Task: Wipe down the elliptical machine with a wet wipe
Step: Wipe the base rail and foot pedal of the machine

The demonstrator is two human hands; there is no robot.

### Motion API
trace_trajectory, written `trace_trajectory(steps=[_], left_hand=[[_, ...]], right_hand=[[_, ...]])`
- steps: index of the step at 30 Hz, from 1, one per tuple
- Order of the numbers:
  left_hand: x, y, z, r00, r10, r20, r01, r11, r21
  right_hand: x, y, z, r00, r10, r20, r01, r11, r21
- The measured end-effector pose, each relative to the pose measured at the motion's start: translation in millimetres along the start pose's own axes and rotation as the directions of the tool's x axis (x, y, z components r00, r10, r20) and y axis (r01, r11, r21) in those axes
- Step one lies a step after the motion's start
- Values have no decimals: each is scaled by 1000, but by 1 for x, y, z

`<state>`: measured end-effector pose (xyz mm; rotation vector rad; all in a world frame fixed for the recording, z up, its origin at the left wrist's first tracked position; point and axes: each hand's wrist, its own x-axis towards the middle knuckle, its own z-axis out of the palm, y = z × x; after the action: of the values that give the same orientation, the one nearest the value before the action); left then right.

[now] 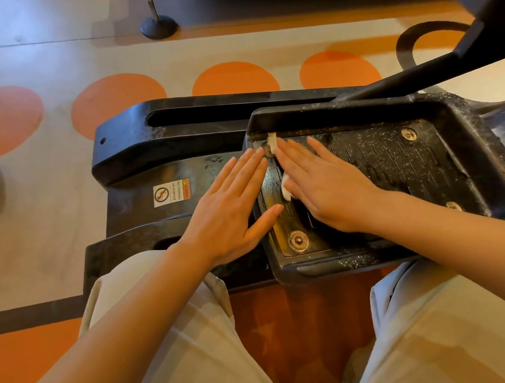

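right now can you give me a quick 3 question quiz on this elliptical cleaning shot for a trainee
1. Multiple choice: the wet wipe lies under which hand? A) left hand B) right hand C) neither
2. True or false: the left hand is curled round the wipe.
3. Fill in: the warning sticker on the black rear base cover reads "no stepping on ____".

Key
1. B: the right hand presses it flat on the foot pedal.
2. False: its fingers are straight, resting at the pedal's edge.
3. surface
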<state>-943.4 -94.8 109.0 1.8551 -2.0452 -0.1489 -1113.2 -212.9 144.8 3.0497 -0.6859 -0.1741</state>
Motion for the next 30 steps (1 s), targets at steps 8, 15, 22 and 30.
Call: trace_trajectory(steps=[8, 15, 22, 30], left_hand=[[0, 2, -2, 1000, -12, -1, 12, 1000, 3], [0, 3, 1, 1000, -23, -20, 23, 1000, 13], [0, 4, 6, 996, -44, -78, 42, 999, -29], [1, 2, 4, 998, -29, -53, 30, 1000, 8]], right_hand=[[13, 9, 2, 997, 71, -35, -69, 996, 49], [24, 13, 1, 1000, -9, -27, 12, 994, 112], [34, 20, -3, 993, -114, -14, 113, 993, -28], [7, 49, 5, 998, -4, -58, 3, 1000, -13]])
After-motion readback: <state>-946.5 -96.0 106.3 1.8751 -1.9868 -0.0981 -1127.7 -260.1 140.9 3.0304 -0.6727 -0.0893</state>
